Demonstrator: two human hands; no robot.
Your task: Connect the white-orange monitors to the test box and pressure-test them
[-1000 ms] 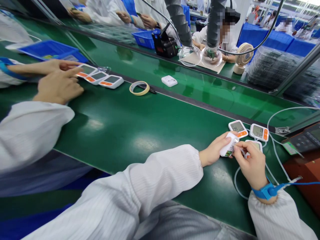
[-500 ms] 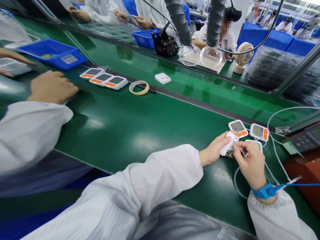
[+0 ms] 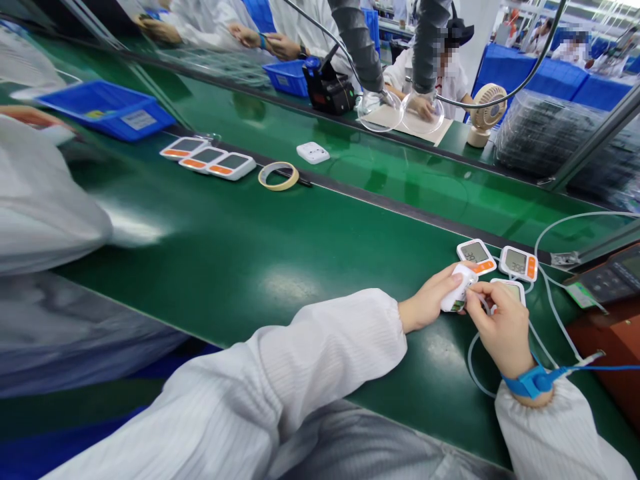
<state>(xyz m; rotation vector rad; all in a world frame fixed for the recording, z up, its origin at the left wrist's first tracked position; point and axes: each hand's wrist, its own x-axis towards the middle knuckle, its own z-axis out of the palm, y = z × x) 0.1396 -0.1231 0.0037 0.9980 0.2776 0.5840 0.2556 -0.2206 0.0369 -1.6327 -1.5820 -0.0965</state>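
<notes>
My left hand point(image 3: 431, 298) is closed around a small white monitor point(image 3: 454, 295), held tilted on its side just above the table. Fingertips of my right hand point(image 3: 503, 327) pinch together at the monitor's near edge, on a thin clear tube point(image 3: 471, 363) that loops down to the table. The exact joint between tube and monitor is hidden by my fingers. Right behind my hands lie a monitor with a lit display and orange buttons point(image 3: 476, 256) and a similar one point(image 3: 519, 264). Another monitor point(image 3: 511, 291) is partly covered by my right hand. A blue strap point(image 3: 531, 383) circles my right wrist.
A tape roll point(image 3: 279, 177), several orange-and-white monitors point(image 3: 231, 166) and a blue bin point(image 3: 107, 110) sit farther left. Beyond the rail, a white unit point(image 3: 313, 153) rests on the green belt. A co-worker's sleeve point(image 3: 45, 200) is at left; a brown-red box point(image 3: 610, 333) stands at right.
The co-worker's arm at left has drawn back from the table. The white unit on the belt has shifted left. A hand now shows behind the clear domes. My hands stay almost still.
</notes>
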